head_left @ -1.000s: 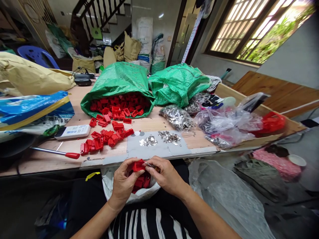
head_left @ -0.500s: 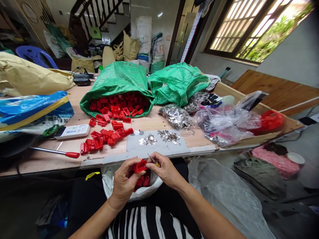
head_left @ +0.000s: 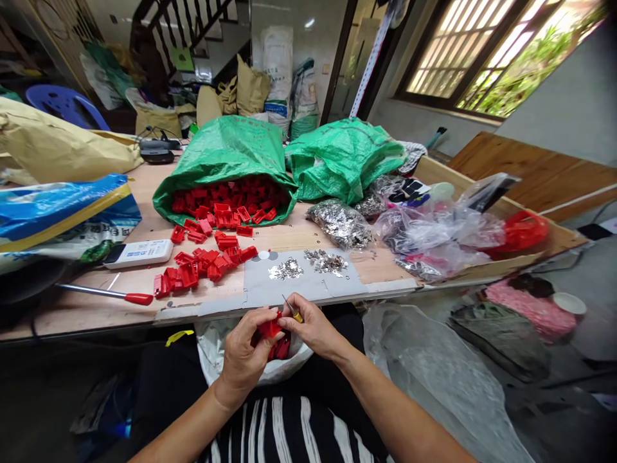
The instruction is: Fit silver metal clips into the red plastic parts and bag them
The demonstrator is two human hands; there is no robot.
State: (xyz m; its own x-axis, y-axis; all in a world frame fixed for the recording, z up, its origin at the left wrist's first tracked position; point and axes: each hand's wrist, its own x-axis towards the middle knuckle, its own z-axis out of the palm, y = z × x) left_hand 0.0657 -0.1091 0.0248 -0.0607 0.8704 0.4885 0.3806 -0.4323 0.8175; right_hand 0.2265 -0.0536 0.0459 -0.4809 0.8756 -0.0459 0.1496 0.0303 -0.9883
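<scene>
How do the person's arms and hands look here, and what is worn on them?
The left hand and the right hand are bare, without gloves. The forearms are uncovered down to the picture's lower edge: no sleeve, watch or bracelet shows. Between them lies the person's black garment with white stripes.

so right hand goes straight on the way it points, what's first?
Probably the red part pinched in the left hand; the right hand, gripping a tool, points across at it from close by. Depth is unclear.
</scene>
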